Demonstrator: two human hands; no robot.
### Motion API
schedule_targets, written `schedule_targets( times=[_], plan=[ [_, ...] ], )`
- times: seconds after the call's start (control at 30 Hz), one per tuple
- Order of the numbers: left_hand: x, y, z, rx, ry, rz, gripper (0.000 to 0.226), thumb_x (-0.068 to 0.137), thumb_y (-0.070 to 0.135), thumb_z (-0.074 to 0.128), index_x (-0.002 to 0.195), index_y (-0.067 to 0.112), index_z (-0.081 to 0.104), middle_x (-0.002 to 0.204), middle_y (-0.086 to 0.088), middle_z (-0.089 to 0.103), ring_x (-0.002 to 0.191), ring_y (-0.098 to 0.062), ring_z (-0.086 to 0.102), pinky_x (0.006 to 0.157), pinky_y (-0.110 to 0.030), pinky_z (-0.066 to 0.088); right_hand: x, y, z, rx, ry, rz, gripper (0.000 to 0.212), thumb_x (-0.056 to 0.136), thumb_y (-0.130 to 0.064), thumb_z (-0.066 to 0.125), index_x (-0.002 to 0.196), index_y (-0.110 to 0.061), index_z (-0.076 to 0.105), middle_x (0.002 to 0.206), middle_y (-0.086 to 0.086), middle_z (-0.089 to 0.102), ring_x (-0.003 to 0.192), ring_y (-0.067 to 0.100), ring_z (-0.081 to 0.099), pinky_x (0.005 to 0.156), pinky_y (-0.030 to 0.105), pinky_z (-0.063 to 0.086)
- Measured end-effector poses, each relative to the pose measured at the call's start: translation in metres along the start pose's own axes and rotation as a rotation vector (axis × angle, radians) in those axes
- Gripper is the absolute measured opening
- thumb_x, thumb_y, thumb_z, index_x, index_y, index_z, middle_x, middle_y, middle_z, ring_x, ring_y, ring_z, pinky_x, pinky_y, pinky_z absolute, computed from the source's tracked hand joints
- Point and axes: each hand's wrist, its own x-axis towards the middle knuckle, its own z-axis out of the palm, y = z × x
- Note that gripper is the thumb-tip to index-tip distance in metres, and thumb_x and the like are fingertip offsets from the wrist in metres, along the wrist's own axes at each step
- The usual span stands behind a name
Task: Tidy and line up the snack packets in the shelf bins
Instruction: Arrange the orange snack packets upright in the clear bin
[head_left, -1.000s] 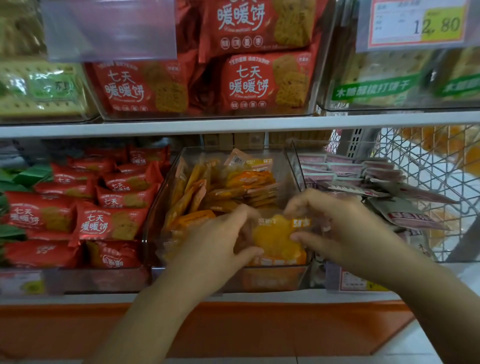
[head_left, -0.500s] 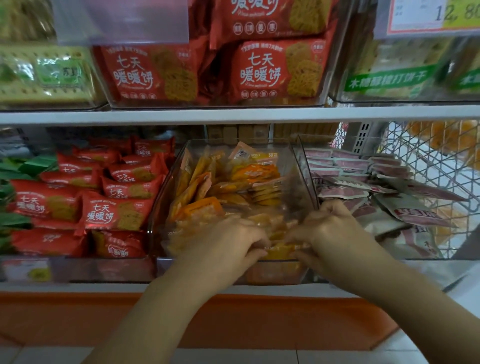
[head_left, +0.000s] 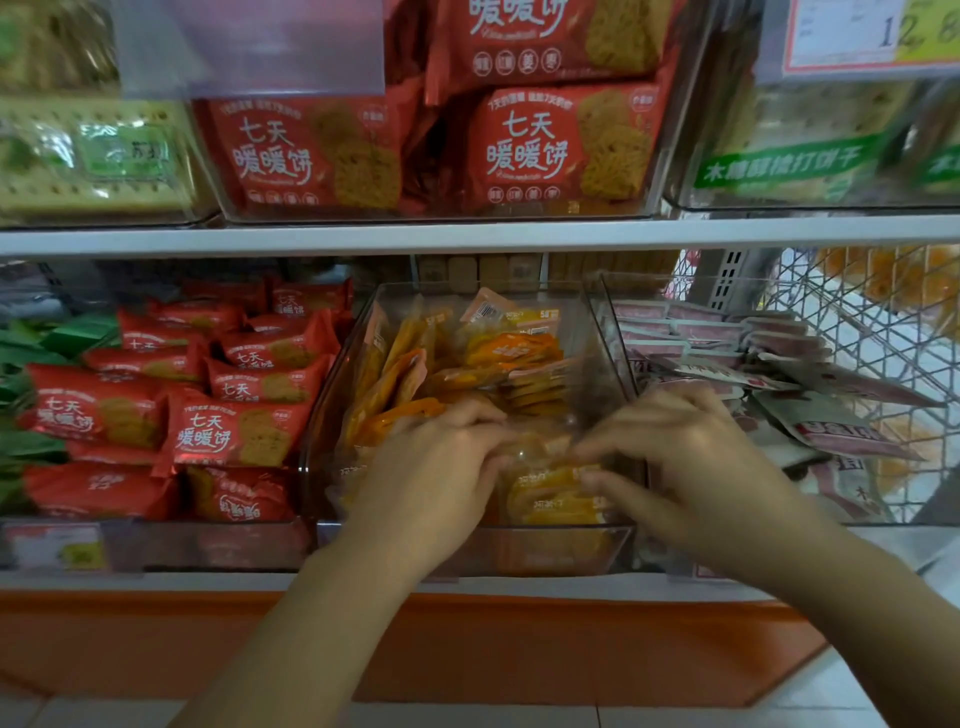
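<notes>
A clear middle bin (head_left: 519, 553) on the lower shelf holds several orange and yellow snack packets (head_left: 511, 353), some standing on edge at the left, others lying stacked at the back. Both of my hands are inside its front end. My left hand (head_left: 436, 467) curls its fingers over the front packets (head_left: 550, 501). From the other side, my right hand (head_left: 691, 457) pinches the same front packets between thumb and fingers. The hands blur and partly hide these packets.
Red biscuit packets (head_left: 234, 431) fill the bin to the left, with green packets (head_left: 31, 353) beyond. Pink-white packets (head_left: 831, 431) lie loose in the right bin beside a wire basket (head_left: 857, 322). The upper shelf edge (head_left: 467, 236) carries bins of large red packs (head_left: 524, 150).
A yellow packet that both hands held up at the bin's front has gone down among the front packets. Both hands have sunk lower into the bin and stay close together.
</notes>
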Motion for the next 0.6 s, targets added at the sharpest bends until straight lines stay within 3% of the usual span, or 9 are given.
schedule_targets(
  times=[0.07, 0.13, 0.23, 0.33, 0.43, 0.53, 0.6],
  plan=[
    [0.004, 0.003, 0.003, 0.0, -0.012, 0.021, 0.032, 0.094, 0.021, 0.052, 0.123, 0.032, 0.062, 0.129, 0.014, 0.054, 0.109, -0.011, 0.057, 0.094, -0.034, 0.044, 0.005, 0.004, 0.0, -0.007, 0.042, 0.044, 0.039, 0.085, -0.049, 0.043, 0.113, -0.031, 0.065, 0.105, -0.017, 0.066, 0.1, 0.006, 0.054, 0.098, 0.03, 0.029],
    [0.008, 0.004, 0.004, -0.054, -0.032, 0.009, 0.035, 0.093, 0.013, 0.054, 0.123, 0.03, 0.062, 0.126, 0.012, 0.057, 0.109, -0.012, 0.058, 0.092, -0.034, 0.046, 0.008, 0.005, 0.009, -0.065, -0.028, 0.081, 0.051, 0.087, -0.05, 0.034, 0.125, -0.026, 0.058, 0.12, -0.011, 0.063, 0.117, 0.011, 0.051, 0.109, 0.041, 0.023],
    [0.01, -0.007, -0.007, -0.243, -0.103, -0.136, 0.034, 0.089, 0.016, 0.063, 0.119, 0.032, 0.059, 0.111, 0.015, 0.062, 0.098, -0.001, 0.06, 0.079, -0.02, 0.051, 0.013, 0.005, 0.018, -0.118, -0.174, 0.111, 0.066, 0.086, -0.059, 0.015, 0.128, -0.028, 0.055, 0.124, -0.011, 0.06, 0.132, 0.014, 0.038, 0.114, 0.049, 0.007],
    [0.008, -0.023, -0.017, -0.294, -0.18, -0.232, 0.023, 0.087, 0.026, 0.067, 0.108, 0.032, 0.06, 0.093, 0.018, 0.063, 0.087, 0.005, 0.06, 0.069, -0.009, 0.048, 0.018, 0.001, 0.01, -0.128, -0.243, 0.129, 0.062, 0.087, -0.06, 0.013, 0.114, -0.033, 0.06, 0.111, -0.017, 0.061, 0.121, 0.006, 0.043, 0.115, 0.046, -0.002],
    [0.007, -0.022, -0.019, -0.196, -0.216, -0.226, 0.018, 0.091, 0.026, 0.061, 0.107, 0.03, 0.066, 0.094, 0.02, 0.064, 0.084, 0.008, 0.058, 0.068, -0.004, 0.043, 0.016, -0.003, 0.009, -0.167, -0.258, 0.093, 0.044, 0.09, -0.053, 0.026, 0.105, -0.034, 0.062, 0.101, -0.016, 0.063, 0.108, 0.01, 0.053, 0.113, 0.041, -0.001],
    [0.018, -0.011, -0.016, -0.015, -0.235, -0.17, 0.024, 0.095, 0.026, 0.052, 0.113, 0.034, 0.065, 0.111, 0.016, 0.066, 0.101, -0.001, 0.059, 0.079, -0.013, 0.043, 0.006, -0.003, 0.014, -0.173, -0.181, 0.065, 0.043, 0.086, -0.048, 0.027, 0.095, -0.034, 0.067, 0.087, -0.015, 0.067, 0.092, 0.012, 0.061, 0.109, 0.044, 0.012],
    [0.028, -0.007, -0.015, 0.04, -0.286, -0.188, 0.026, 0.098, 0.025, 0.047, 0.116, 0.034, 0.064, 0.118, 0.009, 0.064, 0.111, -0.013, 0.058, 0.093, -0.028, 0.046, 0.002, -0.003, 0.015, -0.156, -0.176, 0.066, 0.045, 0.086, -0.046, 0.025, 0.097, -0.033, 0.067, 0.087, -0.015, 0.067, 0.091, 0.012, 0.061, 0.109, 0.044, 0.013]
  ],
)
